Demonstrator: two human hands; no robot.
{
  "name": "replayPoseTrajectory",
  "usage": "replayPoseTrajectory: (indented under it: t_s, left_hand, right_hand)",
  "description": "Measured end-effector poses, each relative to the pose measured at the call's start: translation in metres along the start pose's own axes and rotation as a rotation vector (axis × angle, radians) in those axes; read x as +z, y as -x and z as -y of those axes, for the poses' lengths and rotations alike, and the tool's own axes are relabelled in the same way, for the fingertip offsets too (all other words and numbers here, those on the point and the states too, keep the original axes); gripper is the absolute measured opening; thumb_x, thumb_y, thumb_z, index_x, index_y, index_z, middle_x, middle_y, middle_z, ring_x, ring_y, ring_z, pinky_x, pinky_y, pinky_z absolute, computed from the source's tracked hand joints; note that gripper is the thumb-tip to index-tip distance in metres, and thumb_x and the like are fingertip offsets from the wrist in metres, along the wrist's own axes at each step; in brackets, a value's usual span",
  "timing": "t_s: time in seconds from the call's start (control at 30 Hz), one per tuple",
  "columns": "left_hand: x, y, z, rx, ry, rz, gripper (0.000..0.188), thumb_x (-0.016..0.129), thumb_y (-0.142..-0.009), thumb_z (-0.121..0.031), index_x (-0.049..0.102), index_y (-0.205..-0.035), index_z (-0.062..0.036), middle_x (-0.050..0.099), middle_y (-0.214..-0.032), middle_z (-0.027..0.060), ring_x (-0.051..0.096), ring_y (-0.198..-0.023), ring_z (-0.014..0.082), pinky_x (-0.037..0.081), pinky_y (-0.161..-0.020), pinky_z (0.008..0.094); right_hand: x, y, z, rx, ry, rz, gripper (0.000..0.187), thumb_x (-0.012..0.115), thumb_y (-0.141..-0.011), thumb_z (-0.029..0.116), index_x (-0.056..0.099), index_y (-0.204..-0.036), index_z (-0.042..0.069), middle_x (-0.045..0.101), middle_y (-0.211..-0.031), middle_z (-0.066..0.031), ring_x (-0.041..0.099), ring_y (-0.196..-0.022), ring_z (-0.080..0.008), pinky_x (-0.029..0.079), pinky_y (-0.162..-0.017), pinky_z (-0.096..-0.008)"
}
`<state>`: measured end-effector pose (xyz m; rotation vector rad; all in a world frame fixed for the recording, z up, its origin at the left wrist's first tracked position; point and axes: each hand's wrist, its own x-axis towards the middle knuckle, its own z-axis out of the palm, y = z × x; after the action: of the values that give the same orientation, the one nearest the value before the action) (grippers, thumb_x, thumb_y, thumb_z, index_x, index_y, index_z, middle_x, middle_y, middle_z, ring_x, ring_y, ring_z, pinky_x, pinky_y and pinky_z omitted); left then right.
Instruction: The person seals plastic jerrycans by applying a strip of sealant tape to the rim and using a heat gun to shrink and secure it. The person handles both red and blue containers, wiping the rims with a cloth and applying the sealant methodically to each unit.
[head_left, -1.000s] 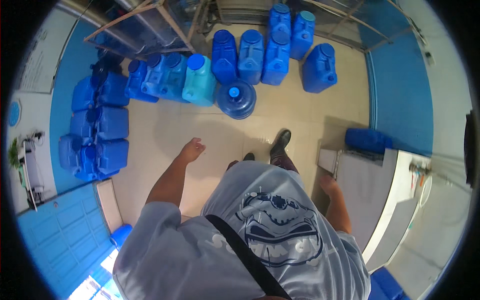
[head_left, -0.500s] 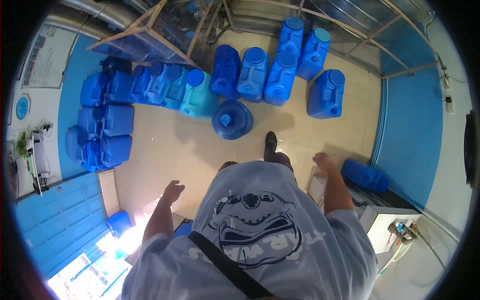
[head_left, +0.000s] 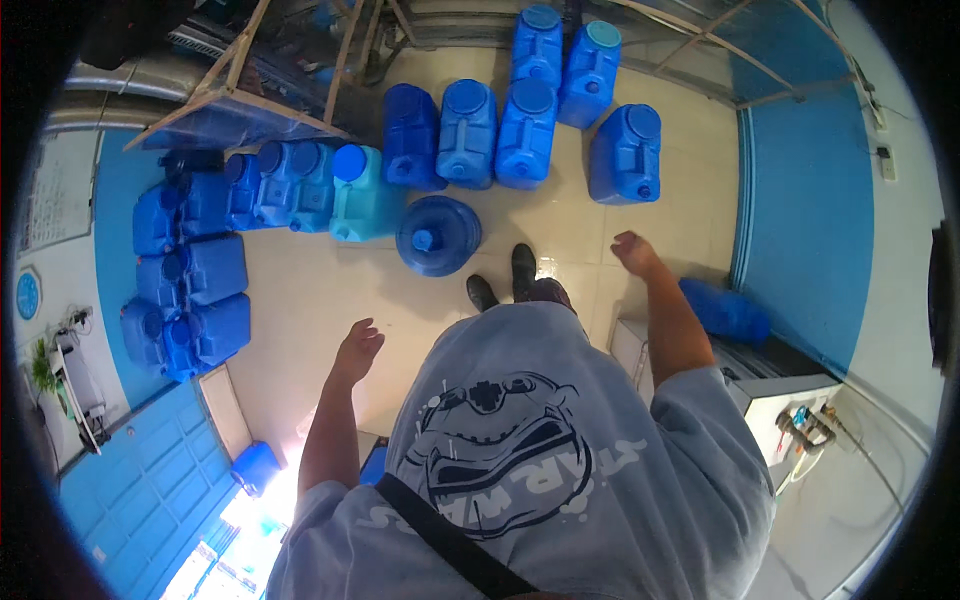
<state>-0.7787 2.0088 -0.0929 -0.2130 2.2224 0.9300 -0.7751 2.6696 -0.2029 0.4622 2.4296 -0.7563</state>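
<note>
My left hand [head_left: 360, 350] hangs over the floor, empty, its fingers loosely apart. My right hand [head_left: 632, 252] is held out to the right, empty as well, fingers loosely bent and not pressed together. Neither hand touches anything. Ahead of me a round, clear blue water bottle [head_left: 438, 255] stands upright on the floor. Just behind it are a turquoise jug [head_left: 368, 205] and several upright blue water jugs [head_left: 466, 140]. One blue jug [head_left: 625, 165] stands apart at the right, beyond my right hand.
More blue jugs [head_left: 215, 270] are stacked along the left wall. A large blue container [head_left: 725, 310] lies on its side near the right wall. Clear sheeting on a wooden frame [head_left: 240, 105] hangs at the far side. A white cabinet [head_left: 775, 420] stands close on my right.
I have come closer to the jugs, and both my boots now show. My right hand has risen and reaches farther forward; my left has moved slightly forward. The jugs keep their places.
</note>
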Motion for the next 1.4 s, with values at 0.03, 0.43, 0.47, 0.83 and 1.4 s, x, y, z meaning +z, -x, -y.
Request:
replayPoseTrajectory:
  t_s: [0.03, 0.43, 0.47, 0.83, 1.4]
  left_hand:
    - [-0.001, 0.0, 0.011, -0.027, -0.022, -0.015, 0.054, 0.068, -0.094, -0.03, 0.047, -0.138, -0.0064, 0.067, -0.117, 0.0173, 0.066, -0.104, 0.0252, 0.052, -0.091, 0.0357]
    - [-0.003, -0.012, 0.179, -0.333, -0.134, 0.063, 0.059, 0.07, -0.09, -0.038, 0.052, -0.135, -0.0035, 0.068, -0.118, 0.0199, 0.066, -0.11, 0.0297, 0.052, -0.094, 0.0389]
    - [-0.002, -0.019, 0.162, -0.331, -0.153, 0.075, 0.059, 0.07, -0.09, -0.037, 0.052, -0.135, -0.0038, 0.068, -0.118, 0.0197, 0.065, -0.111, 0.0298, 0.051, -0.095, 0.0386]
    - [-0.023, -0.069, 0.023, -0.046, -0.02, 0.026, 0.054, 0.067, -0.095, -0.031, 0.049, -0.137, -0.0044, 0.067, -0.119, 0.0133, 0.065, -0.107, 0.0224, 0.052, -0.091, 0.035]
    - [-0.008, -0.043, 0.146, -0.29, -0.089, 0.08, 0.056, 0.069, -0.091, -0.035, 0.052, -0.133, -0.0016, 0.072, -0.104, 0.0154, 0.066, -0.101, 0.0241, 0.051, -0.092, 0.0347]
  right_hand:
    - [0.017, 0.011, -0.009, -0.017, -0.045, 0.019, 0.046, 0.061, -0.09, 0.037, 0.062, -0.118, 0.001, 0.067, -0.115, -0.0223, 0.065, -0.106, -0.0356, 0.051, -0.092, -0.0429]
    - [0.114, 0.167, -0.024, 0.356, -0.272, 0.12, 0.047, 0.069, -0.087, 0.034, 0.062, -0.12, 0.002, 0.069, -0.112, -0.021, 0.066, -0.107, -0.032, 0.05, -0.093, -0.042]
    - [0.117, 0.167, -0.03, 0.362, -0.245, 0.128, 0.047, 0.07, -0.087, 0.034, 0.062, -0.12, 0.002, 0.069, -0.111, -0.0207, 0.066, -0.106, -0.0314, 0.051, -0.092, -0.0416]
    - [0.081, 0.149, 0.003, 0.276, -0.291, 0.015, 0.044, 0.068, -0.09, 0.033, 0.061, -0.118, -0.001, 0.071, -0.103, -0.0145, 0.068, -0.094, -0.0247, 0.054, -0.083, -0.036]
    - [0.082, 0.159, -0.003, 0.348, -0.187, 0.077, 0.047, 0.067, -0.087, 0.036, 0.065, -0.119, 0.001, 0.067, -0.118, -0.0218, 0.064, -0.112, -0.0326, 0.051, -0.097, -0.04]
